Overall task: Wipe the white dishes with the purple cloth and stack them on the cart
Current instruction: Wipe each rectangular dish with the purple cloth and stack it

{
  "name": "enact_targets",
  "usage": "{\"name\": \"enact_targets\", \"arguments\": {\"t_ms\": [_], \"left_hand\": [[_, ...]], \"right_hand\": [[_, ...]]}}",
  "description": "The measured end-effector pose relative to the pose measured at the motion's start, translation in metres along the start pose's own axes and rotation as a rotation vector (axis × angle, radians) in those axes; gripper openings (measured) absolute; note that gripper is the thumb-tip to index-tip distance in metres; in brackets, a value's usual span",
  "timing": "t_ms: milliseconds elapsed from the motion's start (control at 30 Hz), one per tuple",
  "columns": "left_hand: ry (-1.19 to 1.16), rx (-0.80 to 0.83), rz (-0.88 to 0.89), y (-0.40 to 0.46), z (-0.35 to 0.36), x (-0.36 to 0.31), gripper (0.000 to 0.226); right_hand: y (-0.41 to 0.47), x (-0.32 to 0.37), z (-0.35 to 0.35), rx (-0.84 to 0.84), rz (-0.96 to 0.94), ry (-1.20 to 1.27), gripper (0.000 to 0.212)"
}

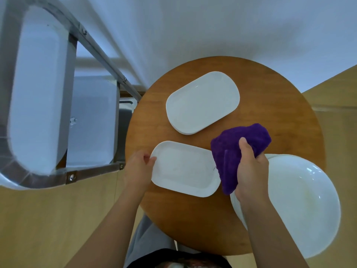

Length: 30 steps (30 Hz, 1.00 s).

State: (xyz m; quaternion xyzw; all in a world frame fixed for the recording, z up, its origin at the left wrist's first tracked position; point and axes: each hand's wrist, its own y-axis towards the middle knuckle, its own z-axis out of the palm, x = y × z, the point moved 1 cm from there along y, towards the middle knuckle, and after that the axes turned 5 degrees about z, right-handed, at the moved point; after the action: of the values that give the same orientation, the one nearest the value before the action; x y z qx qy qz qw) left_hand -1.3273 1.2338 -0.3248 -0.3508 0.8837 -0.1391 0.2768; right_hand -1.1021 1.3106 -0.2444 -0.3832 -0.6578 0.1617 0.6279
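Right hand (251, 169) grips purple cloth (237, 149) at near rectangular dish (183, 169); left hand (140, 167) pinches its left rim. Far oblong dishes (202, 102) and round plate (301, 206) wait on table (289, 113). Cart (38, 89) left; stacking seemingly not begun.

Right hand (251, 167) grips purple cloth (235, 149) beside dish (183, 169).

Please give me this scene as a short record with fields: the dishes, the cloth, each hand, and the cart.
table: round wooden top
dishes: far oblong plate; near oblong plate; round plate
cloth: purple cloth, bunched
left hand: holds near oblong plate's left edge
right hand: grips purple cloth
cart: left of table
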Motion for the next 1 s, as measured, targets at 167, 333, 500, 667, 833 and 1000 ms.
{"name": "enact_targets", "arguments": {"t_ms": [167,333,500,667,833,1000], "left_hand": [[0.001,0.040,0.041,0.005,-0.002,0.000,0.012],[0.043,0.176,0.059,0.013,-0.004,-0.001,0.010],[-0.012,0.332,0.192,0.018,-0.014,0.000,0.024],[-0.434,0.260,0.022,0.008,-0.017,-0.003,0.031],[-0.580,0.205,-0.102,0.001,-0.012,-0.016,0.043],[-0.777,0.368,-0.194,-0.006,-0.016,-0.027,0.036]], "right_hand": [[-0.014,-0.008,-0.004,-0.027,-0.046,-0.029,0.014],[-0.027,-0.016,-0.005,-0.045,-0.066,-0.039,0.014],[-0.041,-0.025,-0.008,-0.046,-0.063,-0.045,0.011],[-0.055,-0.033,-0.011,-0.061,-0.075,-0.101,0.012],[-0.071,-0.047,-0.006,-0.076,-0.068,-0.227,0.036],[-0.080,-0.063,-0.004,-0.068,-0.030,-0.339,0.017]]}}
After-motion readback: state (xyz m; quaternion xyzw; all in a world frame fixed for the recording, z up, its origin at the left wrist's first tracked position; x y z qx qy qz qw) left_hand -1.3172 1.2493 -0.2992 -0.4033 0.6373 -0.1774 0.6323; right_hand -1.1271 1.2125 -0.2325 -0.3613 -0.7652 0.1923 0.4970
